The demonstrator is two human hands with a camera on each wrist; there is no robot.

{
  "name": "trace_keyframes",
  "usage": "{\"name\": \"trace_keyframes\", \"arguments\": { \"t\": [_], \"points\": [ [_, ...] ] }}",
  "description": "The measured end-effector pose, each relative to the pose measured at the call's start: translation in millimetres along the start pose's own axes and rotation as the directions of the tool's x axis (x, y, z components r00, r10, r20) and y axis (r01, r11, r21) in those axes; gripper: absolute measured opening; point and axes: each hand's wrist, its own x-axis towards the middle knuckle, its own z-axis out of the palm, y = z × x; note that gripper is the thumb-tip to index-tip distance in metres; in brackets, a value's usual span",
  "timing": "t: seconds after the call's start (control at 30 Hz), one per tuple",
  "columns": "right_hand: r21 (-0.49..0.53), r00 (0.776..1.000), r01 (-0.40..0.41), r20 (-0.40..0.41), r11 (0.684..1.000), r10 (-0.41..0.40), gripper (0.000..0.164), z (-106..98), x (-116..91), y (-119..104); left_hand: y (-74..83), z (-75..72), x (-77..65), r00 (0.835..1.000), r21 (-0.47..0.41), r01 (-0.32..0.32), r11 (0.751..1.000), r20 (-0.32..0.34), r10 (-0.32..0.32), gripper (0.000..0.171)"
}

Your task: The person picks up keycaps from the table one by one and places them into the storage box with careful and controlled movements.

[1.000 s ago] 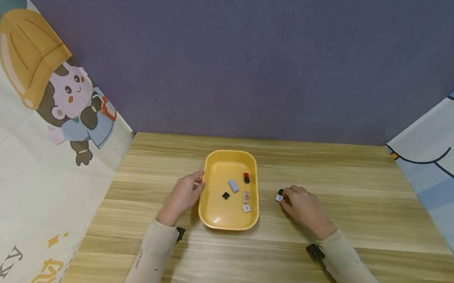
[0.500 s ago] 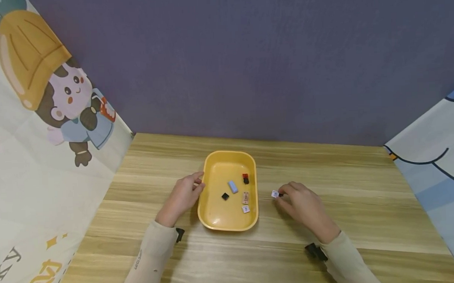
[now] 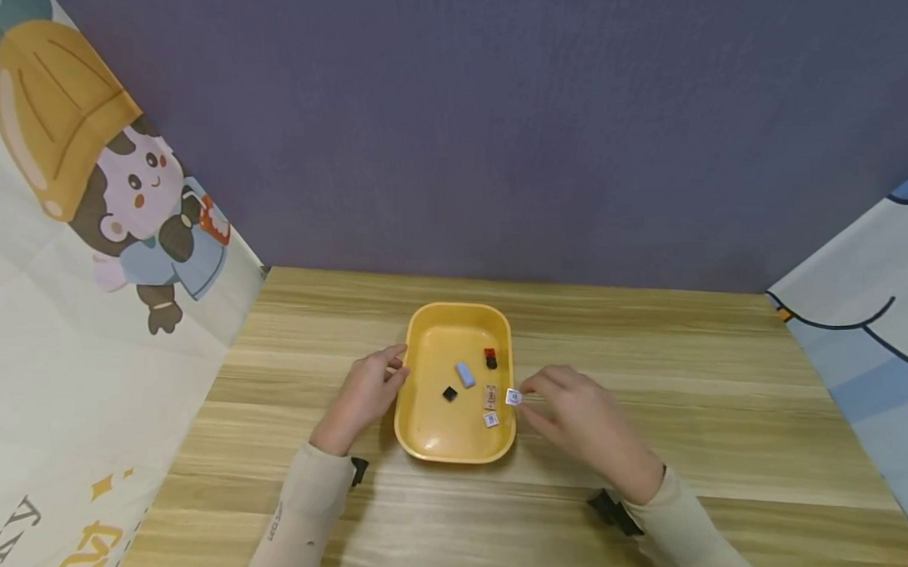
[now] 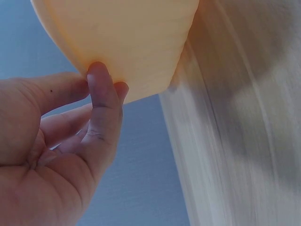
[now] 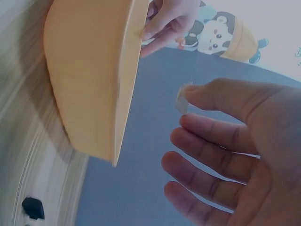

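Observation:
A yellow tray [image 3: 456, 450] sits on the wooden table. My left hand [image 3: 362, 397] touches its left rim and outer wall with loosely bent fingers; the left wrist view shows the fingertips [image 4: 99, 73] against the wall. My right hand [image 3: 582, 421] pinches a small white square tile [image 3: 514, 396] with a printed mark, at the tray's right rim. In the right wrist view this tile [image 5: 183, 98] is at the thumb tip, the other fingers spread apart. Inside the tray lie a light-blue block [image 3: 465, 374], a black square piece [image 3: 449, 393], a red-and-black piece [image 3: 490, 359], a printed tan tile [image 3: 490, 397] and another white tile [image 3: 491, 419].
A small black piece [image 5: 33, 208] stands on the table in the right wrist view; my right hand hides that spot from above. A dark blue-grey wall [image 3: 494, 149] rises behind the table [image 3: 689, 350]. Cartoon-printed sheets [image 3: 85, 246] hang at both sides.
My right hand has lifted the white tile from beside a black piece on the table and carried it left to the tray's rim. The left hand and tray have stayed in place.

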Motion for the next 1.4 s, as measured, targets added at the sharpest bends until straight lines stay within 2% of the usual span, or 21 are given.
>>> {"name": "trace_keyframes", "arguments": {
  "t": [0.27, 0.5, 0.83, 1.03, 1.2, 1.3, 1.4],
  "points": [
    [-0.008, 0.999, 0.026, 0.043, 1.000, -0.026, 0.027, 5, 6, -9, 0.2, 0.4, -0.7, 1.000, -0.003, 0.001, 1.000, 0.003, -0.001, 0.043],
    [-0.016, 0.998, 0.051, 0.028, 0.999, -0.051, 0.026, 10, 7, -12, 0.4, 0.2, -0.4, 1.000, -0.006, 0.009, 1.000, 0.008, -0.009, 0.044],
    [-0.002, 0.999, -0.005, 0.050, 1.000, 0.005, 0.026, 9, 4, -8, 1.1, -0.3, -0.3, 1.000, -0.005, 0.014, 1.000, 0.003, -0.014, 0.044],
    [0.010, 1.000, -0.027, 0.005, 1.000, 0.027, 0.023, 4, 1, 6, 1.3, -0.5, -0.2, 1.000, -0.001, 0.024, 1.000, 0.004, -0.024, 0.044],
    [-0.028, 0.997, -0.068, -0.048, 0.997, 0.067, 0.021, 3, -5, 31, 2.2, -0.5, -0.8, 1.000, -0.001, 0.026, 1.000, 0.006, -0.026, 0.044],
    [-0.032, 0.994, -0.108, -0.038, 0.994, 0.107, 0.020, 3, -11, 48, 2.8, -0.6, -1.1, 1.000, -0.001, 0.026, 1.000, 0.004, -0.026, 0.044],
    [-0.025, 0.985, -0.172, 0.008, 0.985, 0.172, 0.020, 4, -17, 62, 3.6, -0.5, -1.3, 1.000, -0.002, 0.025, 1.000, 0.000, -0.025, 0.043]
  ]
}}
